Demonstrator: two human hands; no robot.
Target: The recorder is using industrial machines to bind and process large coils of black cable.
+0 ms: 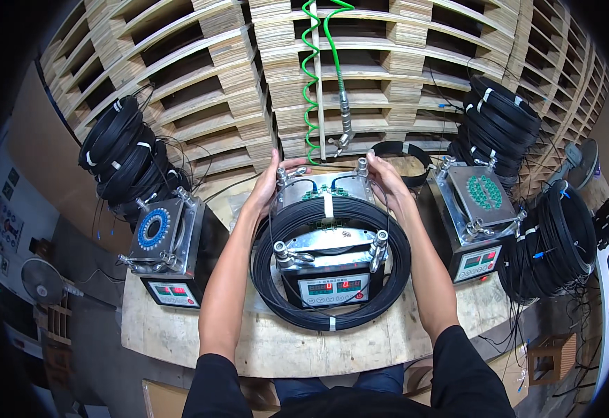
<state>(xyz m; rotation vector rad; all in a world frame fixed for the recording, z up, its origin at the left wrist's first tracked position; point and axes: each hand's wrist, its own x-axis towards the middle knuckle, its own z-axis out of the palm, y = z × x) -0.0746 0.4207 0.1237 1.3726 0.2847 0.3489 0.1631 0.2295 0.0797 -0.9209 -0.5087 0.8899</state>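
Have left hand (271, 180) cupped at the rear left clamp post (283, 174) and right hand (389, 177) beside the rear right clamp post (361, 167), with palms inward, fingers partly bent and no full fist visible on either side. Cannot tell whether closed on metal or merely resting near, for want of a clear view of the fingertips. Note between the hands the central polishing machine (322, 240), with green connectors (326, 191) at its top plate. Find the large black cable coil (399, 261) looped around the same machine, passing across the top at the back and below the lit control panel (335, 296) at the front. Judge step in hand as working the rear clamps or steadying the top plate; cannot separate fastening from release here. Would call next for even handling of both rear posts, keeping coil and thin leads clear of the clamp levers. Log farther out, on the wooden bench (269, 348), a left-hand machine with a ring of blue connectors (144, 230) and a right-hand machine with green ones (484, 194). Add stacked black coils (119, 153) to the left, more to the right, and a green spiral hose (309, 90) hanging before wooden pallets (221, 63).
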